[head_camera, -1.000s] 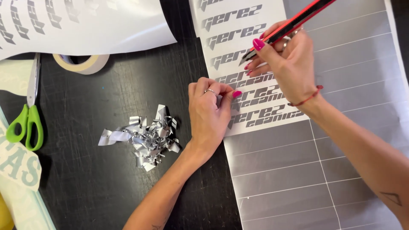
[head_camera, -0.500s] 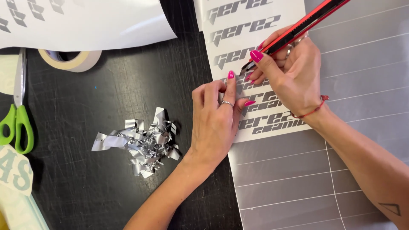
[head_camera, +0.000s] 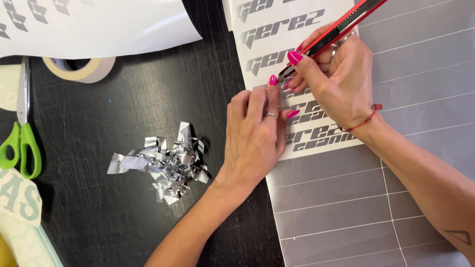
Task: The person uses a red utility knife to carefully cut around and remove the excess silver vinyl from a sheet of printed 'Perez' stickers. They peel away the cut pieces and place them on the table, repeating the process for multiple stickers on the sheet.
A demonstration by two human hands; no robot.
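1. The right hand (head_camera: 341, 84) has its grip clenched around a red-and-black craft knife (head_camera: 336, 30), whose tip meets the white lettered sheet (head_camera: 277, 39); the left hand (head_camera: 255, 133), grip released, lies flat, pressing that sheet beside the tip.
2. The knife's blade is hidden between the fingers, and its rear end is cut off.
3. Left of the sheet, on the black tabletop (head_camera: 138, 104), lie silver foil scraps (head_camera: 166, 165), a tape roll (head_camera: 79, 68) and green-handled scissors (head_camera: 21, 133).

A black, finely scratched tabletop (head_camera: 148, 113) is seen. Grey lettering is shown on a white backing sheet (head_camera: 277, 34); the silver-grey vinyl sheet (head_camera: 420, 74) is crossed by thin pale lines. The snap-off knife (head_camera: 341, 27) is red and black. Bright pink nails are worn on the fingers (head_camera: 294, 58). The crumpled scraps (head_camera: 166, 165) are shiny silver, the scissors' handles (head_camera: 22, 148) green, the tape roll (head_camera: 79, 69) cream.
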